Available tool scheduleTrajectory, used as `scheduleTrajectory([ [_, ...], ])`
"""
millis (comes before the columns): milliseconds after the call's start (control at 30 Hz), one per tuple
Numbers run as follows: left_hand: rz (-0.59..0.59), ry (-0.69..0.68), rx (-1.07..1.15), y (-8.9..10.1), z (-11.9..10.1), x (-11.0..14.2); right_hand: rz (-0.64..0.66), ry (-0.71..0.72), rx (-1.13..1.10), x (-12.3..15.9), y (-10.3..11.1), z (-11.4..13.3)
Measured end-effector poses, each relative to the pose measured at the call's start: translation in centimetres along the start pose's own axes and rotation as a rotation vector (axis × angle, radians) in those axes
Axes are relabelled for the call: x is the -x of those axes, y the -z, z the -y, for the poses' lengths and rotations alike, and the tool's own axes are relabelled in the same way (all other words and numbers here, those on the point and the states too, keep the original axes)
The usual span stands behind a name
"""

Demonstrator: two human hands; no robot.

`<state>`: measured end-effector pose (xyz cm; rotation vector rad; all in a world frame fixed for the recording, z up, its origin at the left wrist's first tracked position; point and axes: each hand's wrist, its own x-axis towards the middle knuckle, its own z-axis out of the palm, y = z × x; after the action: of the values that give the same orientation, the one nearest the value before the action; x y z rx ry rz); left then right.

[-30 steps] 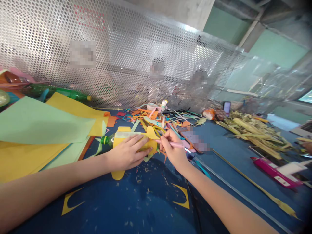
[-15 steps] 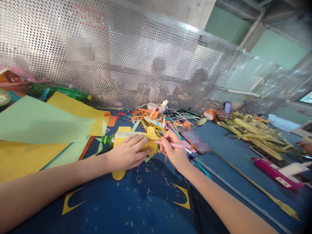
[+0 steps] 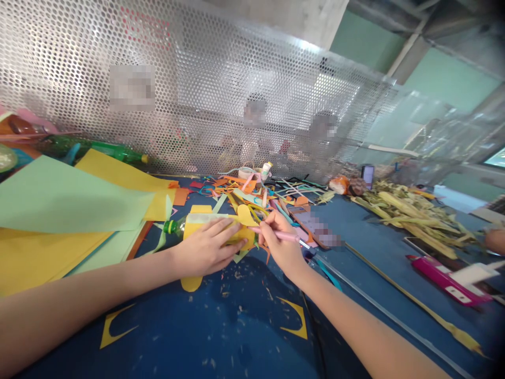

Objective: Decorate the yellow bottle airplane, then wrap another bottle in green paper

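Note:
A plastic bottle (image 3: 178, 227) with a green cap lies on its side, wrapped in yellow paper (image 3: 192, 227). Rounded yellow tabs stick out from it above and below. Draped across the wrap, my left hand (image 3: 215, 245) holds the bottle down with its fingers curved over it. My right hand (image 3: 280, 239) pinches a pink pen (image 3: 282, 235), its tip at the bottle's right end beside a rounded yellow paper tab (image 3: 246, 215). Whether the tip touches the paper, I cannot tell.
Colored paper sheets (image 3: 71, 195) are stacked at left. Paper scraps (image 3: 236, 187) lie behind the bottle, yellow offcuts (image 3: 295, 318) in front. Corn husks (image 3: 406, 210), a magenta power strip (image 3: 450, 281) and a long stick (image 3: 414, 295) are at right. Perforated metal (image 3: 205, 95) stands behind.
My hands, the bottle and the pen stay almost exactly in place. At the far right edge, another person's hand has shifted slightly.

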<state>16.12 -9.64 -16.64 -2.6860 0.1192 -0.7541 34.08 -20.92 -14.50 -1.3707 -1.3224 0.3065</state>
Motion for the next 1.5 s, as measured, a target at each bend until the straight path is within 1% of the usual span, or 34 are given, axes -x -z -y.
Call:
scheduleTrajectory([
  [167, -0.026, -0.010, -0.005, 0.2, 0.0, -0.1, 0.009, -0.009, -0.053, 0.4, -0.2, 0.1],
  [267, -0.010, -0.003, -0.001, 0.3, 0.0, -0.2, 0.017, -0.018, -0.094, 0.6, -0.3, 0.1],
  [400, 0.007, 0.002, 0.004, 0.3, 0.0, -0.2, -0.018, -0.059, -0.129, 0.6, -0.3, 0.2],
  [533, -0.009, 0.000, -0.003, 0.2, -0.1, -0.1, -0.057, -0.069, -0.143, 0.4, -0.3, 0.1],
  [733, -0.001, 0.000, -0.002, 0.2, 0.0, -0.2, -0.032, -0.034, -0.065, 0.4, -0.4, 0.0],
  [1000, 0.007, 0.002, 0.005, 0.2, -0.1, -0.1, 0.025, -0.031, -0.067, 0.3, -0.4, -0.7],
  [1200, -0.012, 0.000, 0.002, 0.1, -0.1, 0.0, 0.060, -0.016, -0.099, 0.3, -0.3, -0.8],
  [1400, 0.004, 0.002, -0.003, 0.2, 0.0, -0.1, 0.024, -0.029, -0.081, 0.3, -0.3, -0.6],
  [1500, 0.004, 0.001, 0.001, 0.1, 0.0, -0.1, 0.036, -0.027, -0.081, 0.3, -0.3, -0.6],
])
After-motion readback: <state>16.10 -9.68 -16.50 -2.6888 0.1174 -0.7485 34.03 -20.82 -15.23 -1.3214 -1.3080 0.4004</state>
